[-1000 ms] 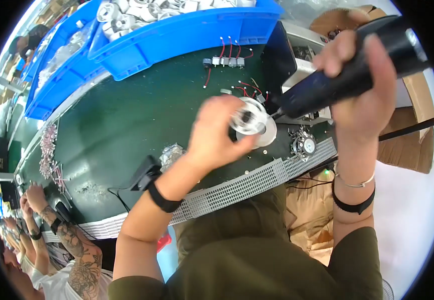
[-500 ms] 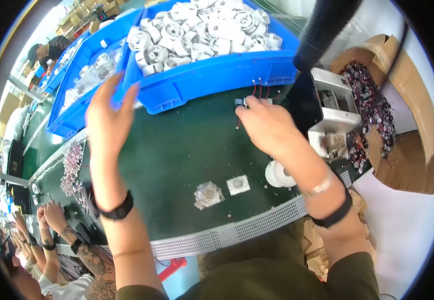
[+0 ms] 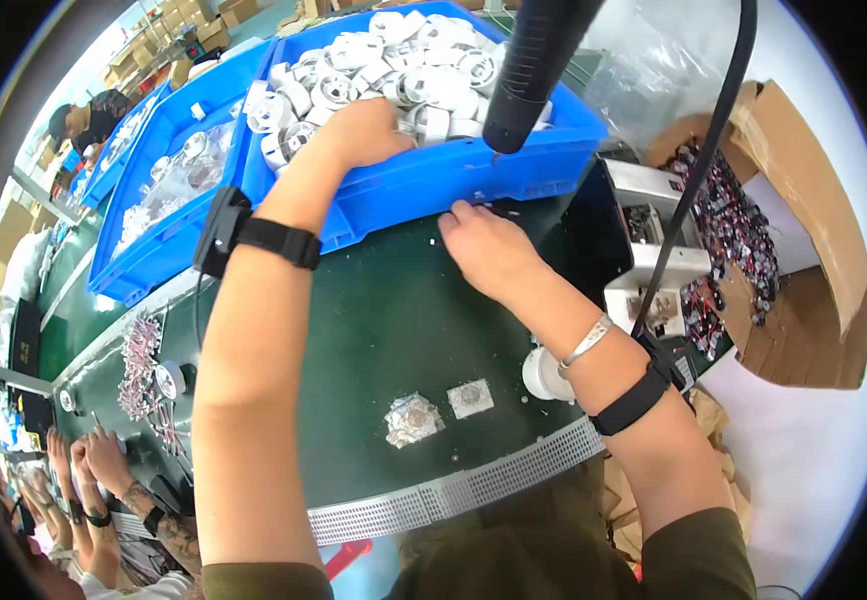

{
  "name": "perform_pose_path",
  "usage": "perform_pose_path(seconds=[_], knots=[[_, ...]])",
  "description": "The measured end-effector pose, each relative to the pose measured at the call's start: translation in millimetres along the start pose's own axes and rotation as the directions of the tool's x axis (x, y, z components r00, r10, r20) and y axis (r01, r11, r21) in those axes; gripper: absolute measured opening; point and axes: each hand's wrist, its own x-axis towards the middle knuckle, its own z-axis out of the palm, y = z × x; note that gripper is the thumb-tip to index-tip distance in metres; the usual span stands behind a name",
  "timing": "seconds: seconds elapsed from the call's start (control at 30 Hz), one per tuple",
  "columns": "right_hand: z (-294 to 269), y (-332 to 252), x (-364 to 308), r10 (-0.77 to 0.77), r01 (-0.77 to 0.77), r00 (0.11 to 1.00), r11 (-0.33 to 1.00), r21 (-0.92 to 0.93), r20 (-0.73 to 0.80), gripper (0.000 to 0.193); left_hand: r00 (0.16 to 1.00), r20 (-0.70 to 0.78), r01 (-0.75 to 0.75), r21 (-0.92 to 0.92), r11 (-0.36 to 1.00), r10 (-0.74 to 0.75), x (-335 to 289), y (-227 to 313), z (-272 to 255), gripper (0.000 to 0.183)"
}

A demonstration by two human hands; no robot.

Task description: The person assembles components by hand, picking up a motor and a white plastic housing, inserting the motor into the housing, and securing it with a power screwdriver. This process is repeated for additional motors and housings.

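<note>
My left hand [image 3: 366, 133] reaches over the near wall of a blue bin [image 3: 424, 190] heaped with white plastic ring-shaped parts [image 3: 339, 85]. Its fingers bend down among those parts, and their tips are hidden. My right hand [image 3: 489, 245] is low over the dark green worktop, just in front of the bin. Its fingers are curled together, and whatever they hold is hidden beneath them. A white round part [image 3: 546, 375] sits beside my right forearm, partly covered by it. Closer to me lie a crumpled silvery lump [image 3: 414, 420] and a small flat silvery piece [image 3: 471, 398].
A black tube [image 3: 539, 75] hangs over the bin's right side. At right are a white machine [image 3: 654, 220] and a cardboard box [image 3: 814, 320] beside piled wired parts [image 3: 734, 230]. Another blue bin [image 3: 169, 215] and wire bundles [image 3: 141, 360] are at left. A co-worker's hands [image 3: 104, 460] work lower left.
My left hand has gone from above the left bin rightward into the bin of white parts. My right hand has shifted slightly left and nearer; the small red-wired pieces by it no longer show.
</note>
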Motion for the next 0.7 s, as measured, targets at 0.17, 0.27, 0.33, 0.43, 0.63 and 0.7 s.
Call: perform_pose_path(seconds=[0.17,0.27,0.33,0.43,0.63,0.7], knots=[[-32.0,-32.7,-5.1,0.064,-0.073,0.997,0.88,0.47,0.036,0.016,0.974,-0.227,-0.002,-0.06,0.998,-0.011,-14.2,-20.0,-2.2,0.016],[-45.1,-64.7,-27.6,-0.082,0.074,0.996,0.965,0.251,0.023,0.014,0.872,-0.478,0.07,-0.092,0.993,-0.106,-26.0,-37.9,-2.9,0.019],[-59.6,-85.9,-64.9,-0.291,0.316,0.949,0.894,0.318,-0.125,0.015,0.78,-0.606,0.09,-0.137,0.987,-0.155,-37.8,-12.7,-13.8,0.03],[-92.0,-96.1,-118.7,-0.338,0.37,0.927,0.746,0.554,-0.164,0.021,0.787,-0.606,-0.159,-0.38,0.911,-0.116,-81.3,41.0,-10.4,0.035],[-98.9,-26.1,-152.0,0.259,-0.066,0.965,0.393,0.917,-0.042,0.031,0.908,-0.412,-0.316,-0.558,0.767,0.075,-180.9,129.1,72.7,0.059],[-95.1,-16.4,-159.9,0.448,-0.139,0.889,0.079,0.987,0.09,0.031,0.898,-0.435,-0.315,-0.534,0.785,0.064,-183.7,157.6,85.6,0.055]])
